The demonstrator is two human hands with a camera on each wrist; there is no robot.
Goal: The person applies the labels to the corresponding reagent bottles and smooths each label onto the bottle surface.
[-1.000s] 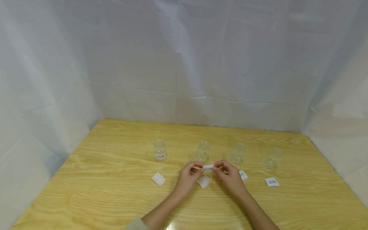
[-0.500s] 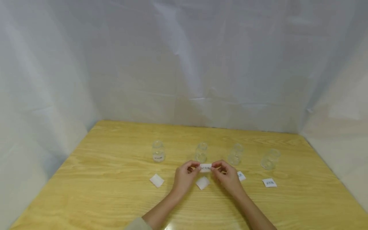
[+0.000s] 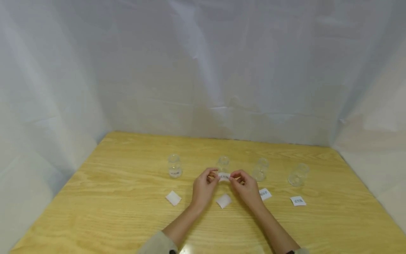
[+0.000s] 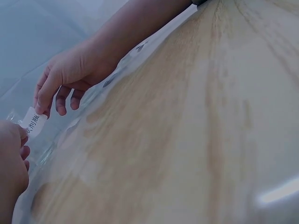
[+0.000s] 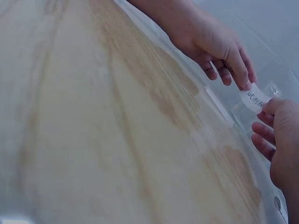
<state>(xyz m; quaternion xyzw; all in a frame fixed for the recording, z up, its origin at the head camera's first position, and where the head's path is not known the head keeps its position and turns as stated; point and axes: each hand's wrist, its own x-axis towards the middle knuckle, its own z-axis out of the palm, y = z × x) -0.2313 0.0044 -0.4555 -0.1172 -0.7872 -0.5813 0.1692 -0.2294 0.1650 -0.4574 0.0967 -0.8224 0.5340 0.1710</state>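
A small white label (image 3: 224, 176) with dark printed characters is stretched between both hands, slightly bowed. My left hand (image 3: 203, 189) pinches its left end between thumb and index finger; my right hand (image 3: 245, 188) pinches the right end the same way. Right behind the label stands a clear glass bottle (image 3: 223, 163), its lower part hidden by the label and fingers. In the right wrist view the label (image 5: 254, 98) curves between the two sets of fingertips. Below the hands, a blank white paper piece (image 3: 223, 201) lies on the wooden table (image 3: 127, 211).
At the left stands a glass bottle (image 3: 174, 165) bearing a label low on its side. Two more glass bottles, one (image 3: 260, 169) beside the right hand and another (image 3: 298, 175), stand to the right. A blank paper (image 3: 173, 198) and printed labels (image 3: 265, 194) (image 3: 298, 201) lie in front.
Both hands have moved forward with the label, toward the second bottle from the left. The label now bows where it was flatter before. Bottles and papers on the table stay put.
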